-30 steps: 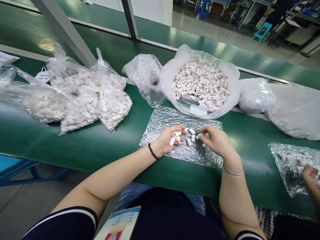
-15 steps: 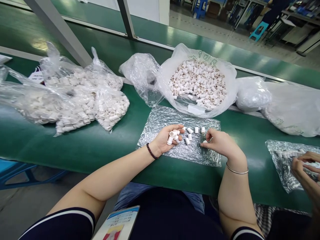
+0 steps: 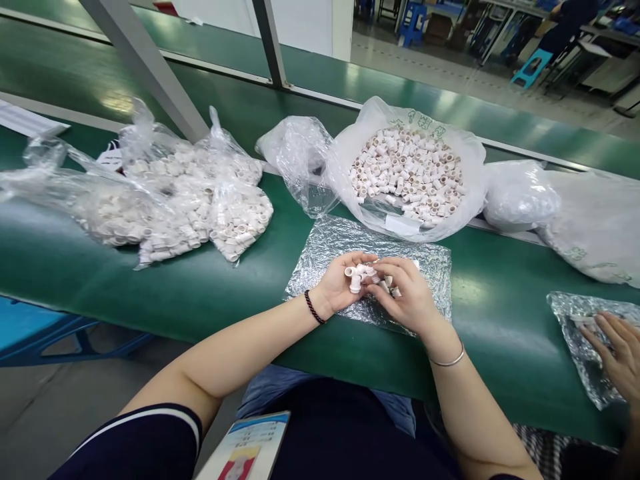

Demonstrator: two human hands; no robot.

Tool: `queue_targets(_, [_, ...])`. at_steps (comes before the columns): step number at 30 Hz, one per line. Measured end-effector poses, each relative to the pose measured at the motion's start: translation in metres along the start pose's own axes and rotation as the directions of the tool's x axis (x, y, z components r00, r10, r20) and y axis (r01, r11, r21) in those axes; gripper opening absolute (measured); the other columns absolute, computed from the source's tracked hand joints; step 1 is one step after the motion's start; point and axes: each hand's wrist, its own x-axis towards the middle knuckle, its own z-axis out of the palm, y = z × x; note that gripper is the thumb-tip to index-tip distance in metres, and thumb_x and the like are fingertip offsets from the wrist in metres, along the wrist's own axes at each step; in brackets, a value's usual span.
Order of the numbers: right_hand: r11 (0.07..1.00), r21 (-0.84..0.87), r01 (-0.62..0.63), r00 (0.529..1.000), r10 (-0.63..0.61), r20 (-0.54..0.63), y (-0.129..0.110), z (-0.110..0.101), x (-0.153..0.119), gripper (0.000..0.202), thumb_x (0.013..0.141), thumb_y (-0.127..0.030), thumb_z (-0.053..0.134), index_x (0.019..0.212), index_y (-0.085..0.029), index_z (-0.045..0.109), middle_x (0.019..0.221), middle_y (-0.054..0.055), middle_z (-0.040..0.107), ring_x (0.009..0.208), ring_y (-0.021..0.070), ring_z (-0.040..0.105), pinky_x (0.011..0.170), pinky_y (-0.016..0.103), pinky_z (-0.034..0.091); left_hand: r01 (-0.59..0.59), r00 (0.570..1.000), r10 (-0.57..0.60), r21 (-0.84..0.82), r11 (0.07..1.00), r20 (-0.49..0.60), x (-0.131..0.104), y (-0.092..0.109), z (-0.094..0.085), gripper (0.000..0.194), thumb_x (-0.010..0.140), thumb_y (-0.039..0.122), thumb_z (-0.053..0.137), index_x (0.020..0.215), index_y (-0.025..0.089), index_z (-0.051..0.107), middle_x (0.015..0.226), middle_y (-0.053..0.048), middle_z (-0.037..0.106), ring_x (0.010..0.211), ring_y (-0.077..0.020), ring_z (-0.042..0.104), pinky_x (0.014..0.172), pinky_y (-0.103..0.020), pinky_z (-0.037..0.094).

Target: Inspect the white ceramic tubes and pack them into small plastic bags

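Observation:
Cupped palm-up, my left hand (image 3: 341,283) holds several small white plastic pipe fittings (image 3: 356,277). My right hand (image 3: 406,293) meets it, its thumb and fingertips closed around fittings at the edge of the left palm. Which piece they grip is partly hidden. Under both hands lies a sheet of clear bubble wrap (image 3: 320,250) on the green table. A few loose fittings (image 3: 390,285) show between and behind my right fingers, mostly covered by that hand.
Beyond the wrap stands an open bag (image 3: 345,150) full of white fittings (image 3: 407,170). Filled clear bags (image 3: 240,223) lie at left, more bags (image 3: 595,220) at right. Another person's hand (image 3: 620,353) rests over a second bubble wrap sheet (image 3: 575,333). A slanted grey post (image 3: 145,67) rises at back left.
My right hand has moved left from the loose fittings on the wrap to my left palm. The other person's hand has flattened over their wrap. The view has shifted slightly.

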Motion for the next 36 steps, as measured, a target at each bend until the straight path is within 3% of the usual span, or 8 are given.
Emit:
queue_targets(3, [0.993,-0.094,0.073,0.995,-0.079,-0.058,-0.001,0.009,0.000,0.027,0.089,-0.027,0.060,0.116,-0.025,0.057,0.110,0.009,0.067,0.104,0.0238,0.061,0.086,0.043,0.051,-0.058,0.998,0.058,-0.047,0.997,-0.010,-0.002,-0.001,0.002,0.027,0.088,0.015,0.039,0.082,0.007,0.064,0.059,-0.006,0.057,0.046,-0.0118,0.053,0.044,-0.021,0.045])
queue_targets(7, [0.985,-0.161,0.068,0.983,-0.093,-0.156,0.002,0.013,-0.001,0.033,0.087,-0.027,0.062,0.120,-0.025,0.056,0.114,0.011,0.066,0.107,0.0258,0.060,0.090,0.047,0.050,-0.105,0.994,0.100,-0.144,0.984,-0.043,-0.008,-0.003,0.007,0.029,0.090,0.020,0.040,0.088,0.006,0.065,0.072,-0.011,0.064,0.060,-0.0145,0.062,0.058,-0.024,0.054])
queue_targets(11, [0.975,-0.175,0.140,0.982,-0.159,-0.098,-0.003,0.020,-0.004,0.039,0.086,-0.032,0.064,0.125,-0.027,0.057,0.123,0.010,0.064,0.120,0.0278,0.053,0.100,0.049,0.047,-0.098,0.995,0.091,-0.189,0.977,-0.046,-0.011,-0.004,0.008,0.031,0.093,0.026,0.038,0.094,0.008,0.064,0.087,-0.013,0.068,0.071,-0.0163,0.067,0.064,-0.027,0.057])
queue_targets(15, [0.961,-0.183,0.208,0.972,-0.224,-0.071,-0.006,0.026,-0.005,0.040,0.086,-0.028,0.064,0.126,-0.025,0.057,0.125,0.010,0.064,0.125,0.0279,0.051,0.105,0.050,0.045,-0.061,0.997,0.070,-0.200,0.978,0.038,-0.011,-0.005,0.005,0.033,0.095,0.025,0.037,0.099,0.008,0.065,0.096,-0.014,0.069,0.086,-0.0174,0.069,0.074,-0.026,0.057])
queue_targets(19, [0.972,-0.142,0.185,0.976,-0.199,-0.087,-0.001,0.026,-0.004,0.036,0.089,-0.027,0.060,0.125,-0.025,0.056,0.124,0.009,0.065,0.129,0.0274,0.050,0.109,0.055,0.041,-0.043,0.994,0.064,-0.211,0.977,0.094,-0.010,-0.007,0.004,0.037,0.096,0.026,0.034,0.109,0.007,0.064,0.097,-0.014,0.070,0.080,-0.0152,0.069,0.073,-0.025,0.056])
queue_targets(24, [0.979,-0.073,0.190,0.977,-0.195,-0.081,0.003,0.027,-0.004,0.038,0.090,-0.020,0.058,0.127,-0.021,0.050,0.127,0.012,0.064,0.135,0.0277,0.045,0.113,0.060,0.033,-0.046,0.988,0.077,-0.229,0.972,0.132,-0.008,-0.010,0.003,0.042,0.098,0.025,0.033,0.124,0.005,0.059,0.104,-0.015,0.071,0.088,-0.0189,0.070,0.087,-0.032,0.054])
queue_targets(30, [0.987,-0.048,0.155,0.984,-0.159,-0.078,0.003,0.029,-0.006,0.055,0.089,-0.018,0.053,0.142,-0.021,0.036,0.144,0.016,0.049,0.143,0.0307,0.032,0.113,0.064,0.029,-0.013,0.990,0.047,-0.242,0.970,0.136,-0.010,-0.014,0.004,0.043,0.099,0.027,0.032,0.125,0.006,0.059,0.099,-0.013,0.073,0.090,-0.0220,0.070,0.097,-0.040,0.050])
queue_targets(36, [0.989,-0.036,0.143,0.980,-0.147,-0.133,0.005,0.031,-0.006,0.053,0.088,-0.019,0.056,0.138,-0.020,0.038,0.146,0.017,0.045,0.143,0.0315,0.032,0.112,0.064,0.033,-0.043,0.988,0.078,-0.246,0.968,0.131,-0.012,-0.014,0.005,0.050,0.100,0.033,0.028,0.137,0.008,0.050,0.110,-0.015,0.071,0.102,-0.0243,0.068,0.101,-0.042,0.046])
